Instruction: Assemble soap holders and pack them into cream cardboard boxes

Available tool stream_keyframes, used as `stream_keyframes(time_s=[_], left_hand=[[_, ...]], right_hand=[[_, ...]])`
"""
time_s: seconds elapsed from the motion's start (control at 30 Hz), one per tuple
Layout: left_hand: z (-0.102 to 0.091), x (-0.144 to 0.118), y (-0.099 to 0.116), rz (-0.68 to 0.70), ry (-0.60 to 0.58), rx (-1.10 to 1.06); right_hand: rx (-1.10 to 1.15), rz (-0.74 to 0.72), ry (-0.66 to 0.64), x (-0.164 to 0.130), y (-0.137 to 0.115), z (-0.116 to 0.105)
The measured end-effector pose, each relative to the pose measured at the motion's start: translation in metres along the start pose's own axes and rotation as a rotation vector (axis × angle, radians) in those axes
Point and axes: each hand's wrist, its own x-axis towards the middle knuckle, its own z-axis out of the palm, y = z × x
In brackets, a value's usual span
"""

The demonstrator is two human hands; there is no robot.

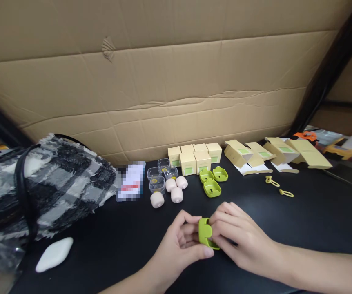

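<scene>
- Two hands, left hand (pixel 180 245) and right hand (pixel 240 241), pinch one green case (pixel 206 233) held upright, long axis vertical.
- Its right side is hidden behind fingers.

A plaid bag (pixel 41 183) lies left of small closed boxes (pixel 194 157) and pink cases (pixel 171 190).

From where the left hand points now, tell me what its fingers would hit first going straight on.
The left hand already touches the green case that it shares with the right hand. Straight on past that, its fingers would probably meet the right hand's fingers; depth is hard to judge.
</scene>
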Motion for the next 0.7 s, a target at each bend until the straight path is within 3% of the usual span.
stream_keyframes(time_s=[0.13, 0.33, 0.7], left_hand=[[0.001, 0.0, 0.004, 0.012, 0.063, -0.035], [0.001, 0.003, 0.009, 0.057, 0.107, -0.097], [0.003, 0.004, 0.007, 0.006, 0.183, 0.017]], right_hand=[[0.107, 0.028, 0.003, 0.005, 0.003, -0.003], [0.265, 0.203, 0.165, 0.004, 0.007, -0.006], [0.297, 0.174, 0.113, 0.001, 0.013, 0.002]])
